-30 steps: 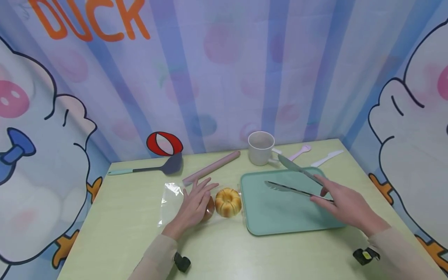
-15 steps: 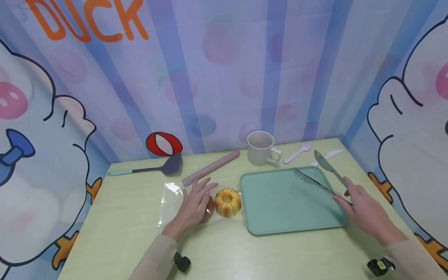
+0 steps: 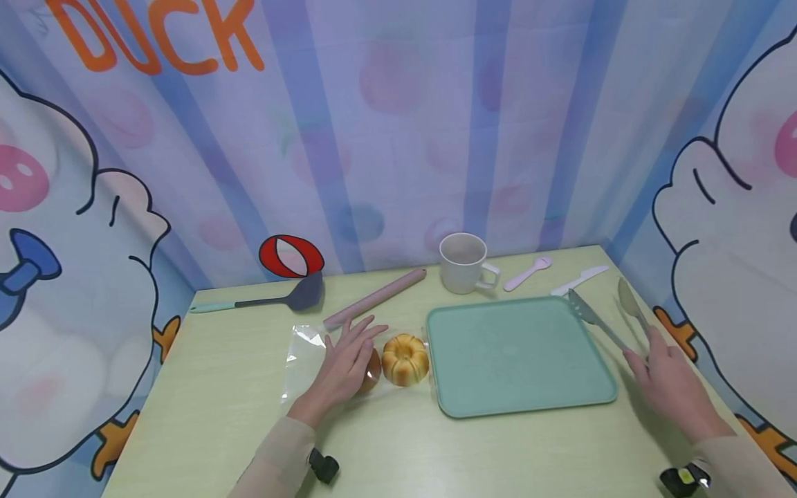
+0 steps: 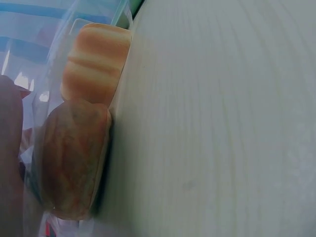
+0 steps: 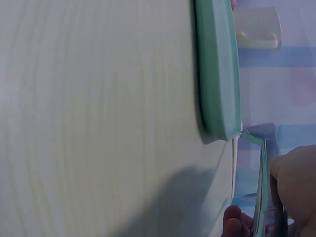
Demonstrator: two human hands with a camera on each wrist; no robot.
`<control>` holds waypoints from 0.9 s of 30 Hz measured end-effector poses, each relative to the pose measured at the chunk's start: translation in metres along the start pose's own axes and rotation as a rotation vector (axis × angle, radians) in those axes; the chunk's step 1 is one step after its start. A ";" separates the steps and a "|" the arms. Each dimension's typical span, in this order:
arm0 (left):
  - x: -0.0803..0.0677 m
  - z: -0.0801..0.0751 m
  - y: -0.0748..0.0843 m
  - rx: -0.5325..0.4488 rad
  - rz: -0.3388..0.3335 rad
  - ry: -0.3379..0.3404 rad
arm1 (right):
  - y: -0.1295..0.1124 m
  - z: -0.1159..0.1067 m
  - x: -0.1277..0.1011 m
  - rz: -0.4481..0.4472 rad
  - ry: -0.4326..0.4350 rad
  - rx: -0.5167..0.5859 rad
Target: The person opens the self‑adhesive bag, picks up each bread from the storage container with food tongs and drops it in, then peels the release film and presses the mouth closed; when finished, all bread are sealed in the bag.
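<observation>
My left hand [image 3: 341, 366] rests with spread fingers on a clear plastic bag [image 3: 303, 360]. Part of a brown bread [image 3: 372, 373] shows from under it, and a golden, ridged round bread [image 3: 405, 360] lies to its right. Both the brown bread [image 4: 74, 163] and the golden one [image 4: 96, 64] appear behind clear plastic in the left wrist view. At the table's right side, my right hand [image 3: 675, 387] grips metal tongs [image 3: 600, 323], their arms spread with nothing between the tips. The tongs' tips are beside the far right corner of a green tray [image 3: 519, 360].
Along the back lie a spatula [image 3: 305, 292], a pink rolling pin-like rod [image 3: 376, 297], a white mug [image 3: 463, 263], a pink spoon [image 3: 528, 273] and a white plastic knife [image 3: 580, 281]. A patterned curtain [image 3: 398, 138] stands behind the table.
My right hand has carried the tongs from above the green tray to the right, past the tray's edge. The left hand and the breads have stayed in place.
</observation>
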State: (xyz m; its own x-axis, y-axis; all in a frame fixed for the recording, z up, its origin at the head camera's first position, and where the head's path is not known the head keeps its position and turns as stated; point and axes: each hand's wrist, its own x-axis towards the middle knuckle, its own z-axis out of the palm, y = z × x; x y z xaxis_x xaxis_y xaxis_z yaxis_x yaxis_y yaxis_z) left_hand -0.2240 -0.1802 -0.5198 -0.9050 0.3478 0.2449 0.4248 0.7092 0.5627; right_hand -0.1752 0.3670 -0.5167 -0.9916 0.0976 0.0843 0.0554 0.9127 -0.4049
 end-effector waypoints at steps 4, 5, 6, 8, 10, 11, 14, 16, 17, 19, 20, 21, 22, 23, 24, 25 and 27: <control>0.000 -0.001 0.000 -0.005 -0.005 -0.004 | 0.002 0.002 -0.001 0.033 -0.001 -0.005; 0.000 -0.001 0.000 -0.005 -0.005 -0.002 | 0.003 0.003 -0.001 0.037 0.001 -0.006; 0.000 -0.001 0.000 -0.005 -0.005 -0.002 | 0.003 0.004 -0.001 0.043 0.002 -0.009; 0.001 -0.002 0.000 -0.003 -0.004 -0.002 | 0.003 0.005 0.000 0.061 -0.002 -0.010; 0.001 -0.004 0.001 0.002 0.003 0.003 | 0.003 0.005 0.000 0.087 -0.012 -0.011; 0.002 -0.005 0.002 0.004 0.009 0.009 | 0.004 0.004 0.001 0.097 -0.023 -0.011; 0.006 -0.009 0.003 0.005 0.021 0.027 | 0.006 0.003 0.001 0.122 -0.054 -0.015; 0.008 -0.011 0.003 0.006 0.036 0.046 | 0.007 0.002 0.002 0.130 -0.077 -0.017; 0.009 -0.013 0.003 0.004 0.047 0.056 | 0.008 0.001 0.002 0.133 -0.087 -0.017; 0.011 -0.015 0.004 0.002 0.070 0.073 | 0.007 -0.001 0.002 0.140 -0.097 -0.023; 0.013 -0.017 0.005 0.000 0.082 0.080 | 0.007 -0.001 0.002 0.145 -0.102 -0.027; 0.014 -0.018 0.006 -0.004 0.089 0.082 | 0.006 -0.002 0.002 0.150 -0.106 -0.030; 0.015 -0.019 0.006 -0.007 0.093 0.084 | 0.006 -0.002 0.002 0.149 -0.105 -0.034; 0.017 -0.021 0.007 -0.005 0.094 0.084 | 0.005 -0.003 0.002 0.151 -0.106 -0.037; 0.018 -0.022 0.008 -0.004 0.089 0.080 | 0.005 -0.003 0.002 0.151 -0.105 -0.041; 0.020 -0.023 0.009 -0.003 0.086 0.076 | 0.004 -0.003 0.001 0.149 -0.104 -0.045; 0.023 -0.026 0.011 0.003 0.085 0.067 | 0.004 -0.004 0.001 0.148 -0.105 -0.052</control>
State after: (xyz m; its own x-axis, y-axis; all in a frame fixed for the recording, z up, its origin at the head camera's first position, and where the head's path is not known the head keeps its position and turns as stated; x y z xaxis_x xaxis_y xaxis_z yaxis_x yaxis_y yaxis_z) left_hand -0.2407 -0.1803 -0.4876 -0.8653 0.3645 0.3440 0.4997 0.6807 0.5357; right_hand -0.1758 0.3720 -0.5146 -0.9789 0.1924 -0.0692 0.2044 0.9111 -0.3579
